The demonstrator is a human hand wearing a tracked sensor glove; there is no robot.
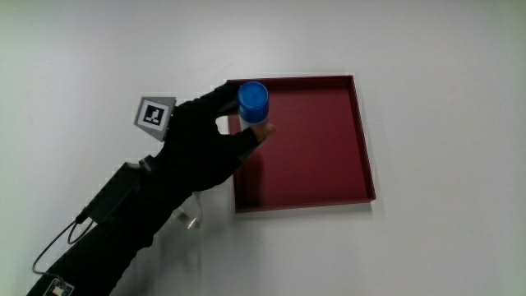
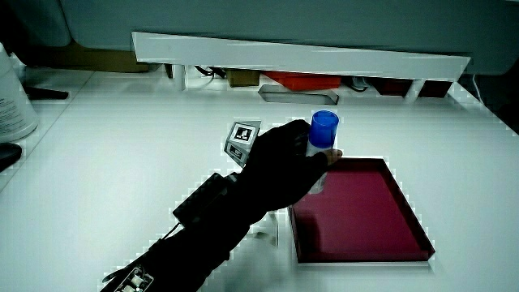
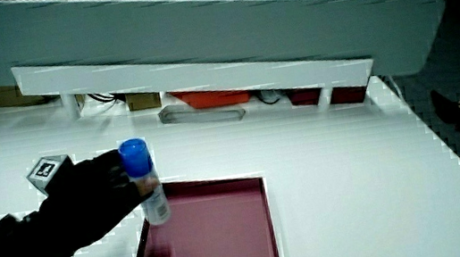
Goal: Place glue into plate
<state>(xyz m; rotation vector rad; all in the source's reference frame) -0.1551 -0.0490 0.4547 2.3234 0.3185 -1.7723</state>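
The glue (image 1: 254, 103) is a white stick with a blue cap (image 2: 324, 125), held upright. The hand (image 1: 205, 140) in its black glove is shut on the stick's body, with the patterned cube (image 1: 154, 113) on its back. The plate (image 1: 329, 177) is a square dark red tray with low walls, lying flat on the white table. The hand holds the glue (image 3: 145, 187) over the plate's corner, above its floor (image 3: 218, 238); in both side views the stick's lower end hangs clear of the tray floor. The forearm (image 2: 203, 235) reaches in from the person's edge of the table.
A low pale partition (image 2: 300, 55) runs along the table's edge farthest from the person, with red and grey items under it. A white container (image 2: 12, 97) stands at the table's edge in a side view. A small clear object (image 1: 189, 218) lies by the forearm.
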